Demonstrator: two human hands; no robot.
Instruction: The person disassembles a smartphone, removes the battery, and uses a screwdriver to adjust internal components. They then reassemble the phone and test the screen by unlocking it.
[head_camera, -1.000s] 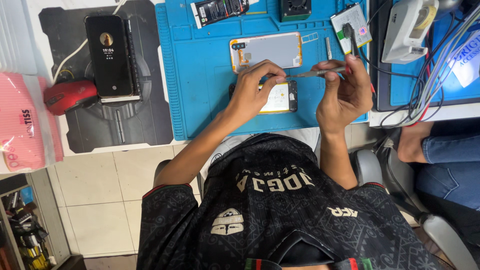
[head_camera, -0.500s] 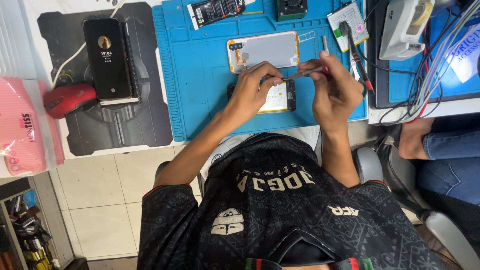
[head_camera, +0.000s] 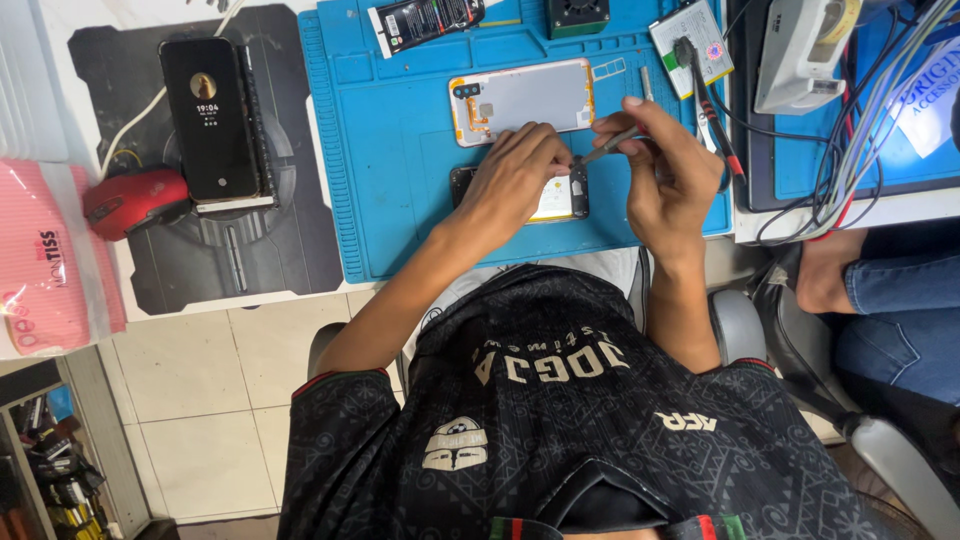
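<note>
At the far left of your bench lies a pink plastic packet (head_camera: 45, 265), and just beside it a red computer mouse (head_camera: 135, 200) rests on the edge of a dark grey desk mat (head_camera: 290, 230). On that mat a black smartphone (head_camera: 212, 120) lies face up with its screen lit, a white cable (head_camera: 150, 110) running off past it toward the top of the bench.

Next comes the blue repair mat (head_camera: 395, 170), which carries the work. Near its top edge a silver phone back cover (head_camera: 522, 98) lies flat, its inner side up. Below it, your left hand (head_camera: 515, 180) presses palm down on the opened phone (head_camera: 556, 195), fingers spread across the yellowish inner body and pinning it to the blue mat. Most of the phone is hidden under that hand.

Your right hand (head_camera: 665, 160) is closed around a slim metal tool (head_camera: 605, 150), pinched between thumb and fingers, its tip meeting the phone at the upper right corner, just beside your left fingertips. The two hands are close together, nearly touching.

Farther right, a small green and white circuit board (head_camera: 692, 30) sits at the mat's corner, with a red and black probe (head_camera: 715, 110) lying across it. At the far right a white device (head_camera: 800, 50) stands among a tangle of cables (head_camera: 860, 130).
</note>
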